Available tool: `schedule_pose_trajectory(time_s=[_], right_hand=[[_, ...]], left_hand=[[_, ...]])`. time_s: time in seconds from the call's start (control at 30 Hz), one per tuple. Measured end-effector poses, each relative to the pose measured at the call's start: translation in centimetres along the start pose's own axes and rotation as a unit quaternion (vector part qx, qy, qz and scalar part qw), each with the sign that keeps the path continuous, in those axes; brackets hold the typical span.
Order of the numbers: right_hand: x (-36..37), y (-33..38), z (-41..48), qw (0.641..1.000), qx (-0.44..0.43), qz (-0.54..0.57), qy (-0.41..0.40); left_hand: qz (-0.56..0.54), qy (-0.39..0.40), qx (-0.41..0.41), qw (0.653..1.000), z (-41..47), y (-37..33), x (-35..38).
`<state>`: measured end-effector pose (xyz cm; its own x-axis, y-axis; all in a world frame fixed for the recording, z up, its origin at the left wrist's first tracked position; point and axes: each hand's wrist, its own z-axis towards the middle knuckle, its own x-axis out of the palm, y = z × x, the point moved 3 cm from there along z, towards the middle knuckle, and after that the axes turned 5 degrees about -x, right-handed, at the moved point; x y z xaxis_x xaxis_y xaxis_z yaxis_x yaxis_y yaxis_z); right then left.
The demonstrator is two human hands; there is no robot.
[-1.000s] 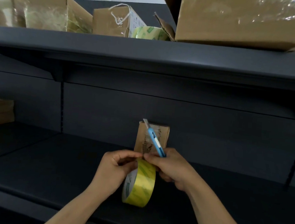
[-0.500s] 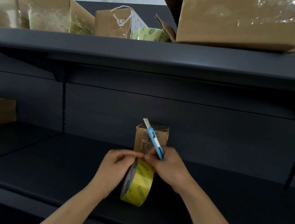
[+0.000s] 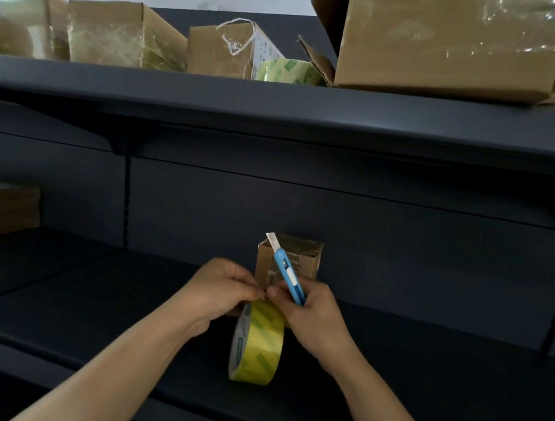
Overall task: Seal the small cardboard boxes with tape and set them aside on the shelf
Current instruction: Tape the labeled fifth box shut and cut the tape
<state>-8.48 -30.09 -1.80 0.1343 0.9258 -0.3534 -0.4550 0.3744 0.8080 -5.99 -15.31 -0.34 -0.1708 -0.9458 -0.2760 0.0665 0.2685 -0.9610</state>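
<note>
Sealing looks barely begun: the small cardboard box stands on the lower shelf just behind both hands, its top seemingly untaped, while the left hand pinches the free end of the tape roll and the right hand has its fingers curled round a blue utility knife.

The left hand and right hand pinch the tape roll (the right also holds a blue knife).
</note>
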Motion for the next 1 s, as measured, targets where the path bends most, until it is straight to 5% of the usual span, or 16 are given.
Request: schedule_pose_trajectory(time_s=[0.3, 0.6, 0.87, 1.0], right_hand=[[-0.9, -2.0, -0.1, 0.984, 0.11, -0.135, 0.046], [-0.9, -3.0, -1.3, 0.888, 0.146, -0.385, 0.205], [-1.1, -2.4, -1.2, 0.873, 0.123, -0.417, 0.223], [-1.3, -2.8, -1.1, 0.884, 0.128, -0.389, 0.226]], left_hand=[[-0.063, 0.026, -0.114, 0.991, 1.4, 3.6, -4.5], [0.244, 0.006, -0.087, 0.966, 2.4, 7.5, -8.0], [0.362, 0.032, -0.092, 0.927, 3.3, 7.3, -8.1], [0.418, -0.053, -0.036, 0.906, 4.0, 5.4, -7.9]])
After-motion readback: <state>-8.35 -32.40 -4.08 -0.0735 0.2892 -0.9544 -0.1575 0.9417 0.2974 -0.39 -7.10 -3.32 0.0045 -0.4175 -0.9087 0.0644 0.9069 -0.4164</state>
